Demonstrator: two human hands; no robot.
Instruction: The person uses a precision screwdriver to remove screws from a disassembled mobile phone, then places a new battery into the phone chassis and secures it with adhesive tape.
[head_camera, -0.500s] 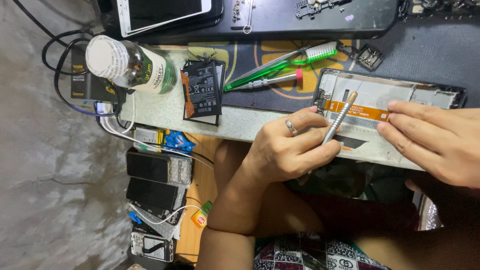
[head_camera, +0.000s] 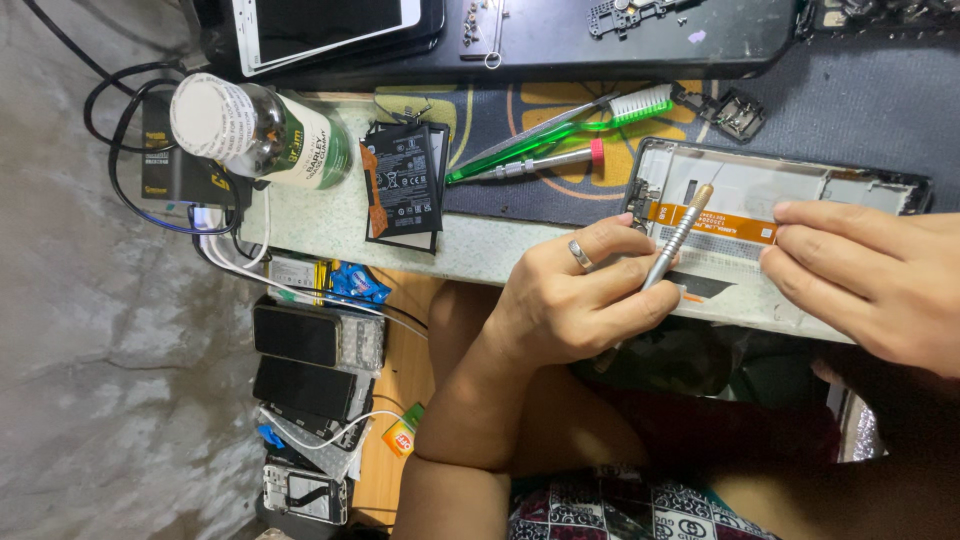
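Note:
An opened phone frame (head_camera: 860, 185) lies on the work mat with an orange flex cable (head_camera: 720, 222) across its inside. My left hand (head_camera: 575, 300), a ring on one finger, grips a slim metal screwdriver (head_camera: 680, 235) like a pen. The tool slants up with its tip at the left end of the orange cable. My right hand (head_camera: 870, 280) comes in from the right. Its fingertips press flat on the frame just beside the cable's right end, and it holds nothing.
A black phone battery (head_camera: 405, 185), a green toothbrush (head_camera: 560, 125) and a red-capped driver (head_camera: 545, 165) lie left of the frame. A capped bottle (head_camera: 260, 130) lies on its side at the far left beside cables. Several phones (head_camera: 310, 340) are stacked below the table edge. A black tray (head_camera: 600, 40) sits at the back.

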